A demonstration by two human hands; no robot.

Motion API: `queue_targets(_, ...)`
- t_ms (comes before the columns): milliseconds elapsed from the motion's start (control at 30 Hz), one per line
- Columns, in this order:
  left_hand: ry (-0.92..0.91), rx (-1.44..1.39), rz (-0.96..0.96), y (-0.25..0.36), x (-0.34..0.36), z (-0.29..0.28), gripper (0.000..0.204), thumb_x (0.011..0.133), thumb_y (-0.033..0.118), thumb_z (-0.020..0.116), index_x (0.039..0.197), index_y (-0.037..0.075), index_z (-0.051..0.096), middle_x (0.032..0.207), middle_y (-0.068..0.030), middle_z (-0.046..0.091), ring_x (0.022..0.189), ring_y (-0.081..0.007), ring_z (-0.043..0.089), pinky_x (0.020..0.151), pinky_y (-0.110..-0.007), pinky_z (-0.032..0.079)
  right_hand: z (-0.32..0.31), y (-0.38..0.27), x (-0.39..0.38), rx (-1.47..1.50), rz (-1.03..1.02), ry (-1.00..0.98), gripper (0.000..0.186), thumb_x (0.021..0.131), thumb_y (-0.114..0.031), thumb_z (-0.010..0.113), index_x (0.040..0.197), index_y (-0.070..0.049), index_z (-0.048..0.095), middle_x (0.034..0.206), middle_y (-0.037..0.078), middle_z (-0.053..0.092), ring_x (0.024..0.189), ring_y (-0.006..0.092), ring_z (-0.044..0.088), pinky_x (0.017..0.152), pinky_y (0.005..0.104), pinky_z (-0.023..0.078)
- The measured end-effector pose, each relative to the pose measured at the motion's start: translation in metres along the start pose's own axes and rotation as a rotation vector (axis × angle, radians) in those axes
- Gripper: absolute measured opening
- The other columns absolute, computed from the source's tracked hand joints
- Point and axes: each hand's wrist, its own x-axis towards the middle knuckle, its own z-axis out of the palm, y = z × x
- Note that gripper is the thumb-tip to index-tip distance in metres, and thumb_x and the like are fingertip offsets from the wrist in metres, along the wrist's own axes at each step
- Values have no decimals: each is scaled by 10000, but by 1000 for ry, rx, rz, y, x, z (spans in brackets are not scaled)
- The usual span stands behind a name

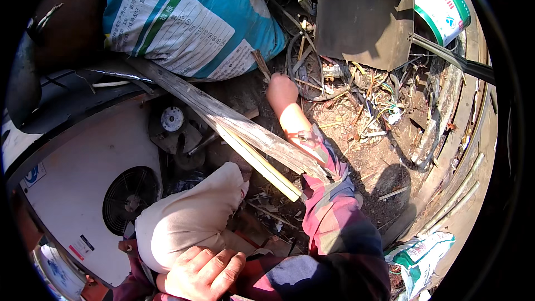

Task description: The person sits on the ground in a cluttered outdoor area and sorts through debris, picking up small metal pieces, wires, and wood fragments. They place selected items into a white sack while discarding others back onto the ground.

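Fingers [283,85] of right hand [282,96] curled tight; left hand [203,273] bent, palm hidden, grip can't tell. White fan box [89,156], partly covered by knee [186,212]. Blue sack [186,22], top cut off. Long board [189,96], end meets sleeve [345,228]. Short stick [260,66] pinched in right fist beside sack, lower end hidden.
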Motion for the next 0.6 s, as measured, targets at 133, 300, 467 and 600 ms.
queue_targets(133,5,21,-16,6,3,4,325,620,109,631,930,12,649,813,-87,644,619,-193,580,535,-311,465,-21,12,-30,97,-6,-86,289,645,-168,691,830,46,636,792,285,638,785,382,660,727,452,527)
queue_targets(300,-13,10,-37,5,-4,2,313,608,88,672,908,3,648,812,-107,647,598,-194,564,530,-307,436,-44,99,-98,742,104,-373,298,651,-222,646,748,44,554,686,192,594,624,317,595,583,388,467)
queue_targets(467,17,19,-64,8,-16,7,287,599,75,675,873,-6,646,796,-123,644,582,-191,558,521,-306,427,-88,60,-87,208,-118,-239,285,723,-146,578,955,0,499,775,196,614,741,378,613,651,444,472)
queue_targets(600,10,4,39,-10,-6,11,285,591,69,676,863,-11,643,788,-130,641,576,-192,557,516,-305,422,-63,40,-46,-301,-211,-73,211,756,-108,627,926,-22,536,802,189,636,752,367,656,658,436,533)
